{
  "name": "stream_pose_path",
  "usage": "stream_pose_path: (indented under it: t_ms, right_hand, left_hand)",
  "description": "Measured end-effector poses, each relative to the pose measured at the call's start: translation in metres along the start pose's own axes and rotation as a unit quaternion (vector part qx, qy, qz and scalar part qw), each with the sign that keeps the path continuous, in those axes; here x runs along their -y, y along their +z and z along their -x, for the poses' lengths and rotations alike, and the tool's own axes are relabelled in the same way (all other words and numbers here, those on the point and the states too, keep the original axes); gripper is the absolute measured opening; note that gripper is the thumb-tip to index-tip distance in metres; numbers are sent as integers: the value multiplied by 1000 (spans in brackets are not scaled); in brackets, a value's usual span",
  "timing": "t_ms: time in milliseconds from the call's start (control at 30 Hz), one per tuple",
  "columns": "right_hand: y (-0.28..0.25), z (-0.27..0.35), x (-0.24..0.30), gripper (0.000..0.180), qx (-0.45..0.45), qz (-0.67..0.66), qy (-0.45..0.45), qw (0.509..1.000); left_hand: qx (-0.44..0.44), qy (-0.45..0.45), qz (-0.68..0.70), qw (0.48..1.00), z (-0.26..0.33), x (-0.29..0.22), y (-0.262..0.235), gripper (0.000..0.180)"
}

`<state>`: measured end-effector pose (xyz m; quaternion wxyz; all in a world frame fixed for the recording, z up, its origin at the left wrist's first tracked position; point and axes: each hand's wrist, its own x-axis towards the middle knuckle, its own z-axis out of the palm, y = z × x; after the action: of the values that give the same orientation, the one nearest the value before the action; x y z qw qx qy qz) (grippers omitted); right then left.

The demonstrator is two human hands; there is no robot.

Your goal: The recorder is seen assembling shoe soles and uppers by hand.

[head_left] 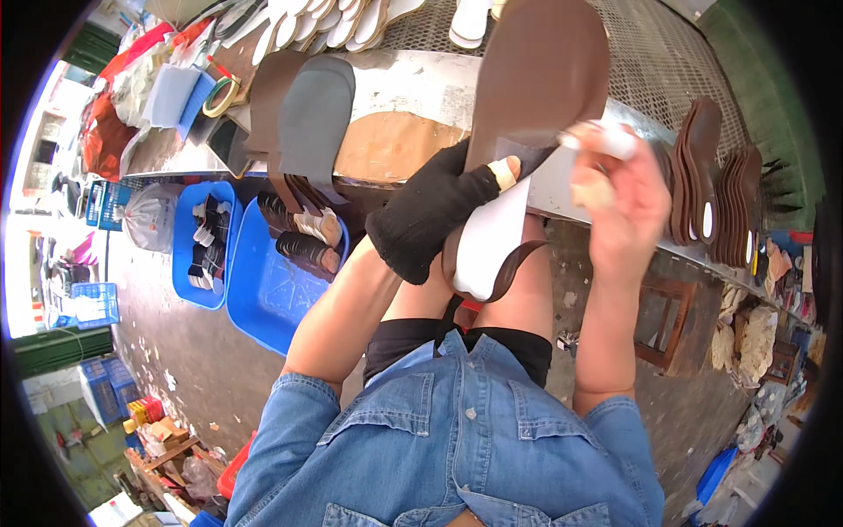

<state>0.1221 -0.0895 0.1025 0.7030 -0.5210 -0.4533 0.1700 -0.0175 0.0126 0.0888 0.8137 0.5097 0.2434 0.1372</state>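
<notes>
Gloved left hand closed on the brown insole, thumb on top; right hand blurred, half-curled, hold unclear. Insole probably light, bendy; best pinched by edges.

Two hands show: one gloved left hand, one bare right hand. Between them is at least one large brown piece. Leftward are two blue tubs, one grey piece; right, two brown stacks. Far white insoles overlap, uncountable.
</notes>
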Motion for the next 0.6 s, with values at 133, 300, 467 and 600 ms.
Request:
stream_pose_path:
  t_ms: [133, 300, 467, 600]
  right_hand:
    - [3, 30, 1, 13, 23, -50, 38, 998]
    - [-5, 31, 12, 16, 97, -24, 1, 995]
    - [1, 29, 3, 17, 105, -18, 18, 994]
    - [16, 32, 5, 13, 83, -30, 35, 996]
  left_hand:
    - [-31, -5, 25, 999, 2, -7, 0, 53]
    - [-16, -24, 31, 999, 9, -9, -2, 52]
    - [-11, -11, 2, 1000, 11, -4, -1, 46]
    - [-11, 23, -11, 1000, 14, -1, 0, 45]
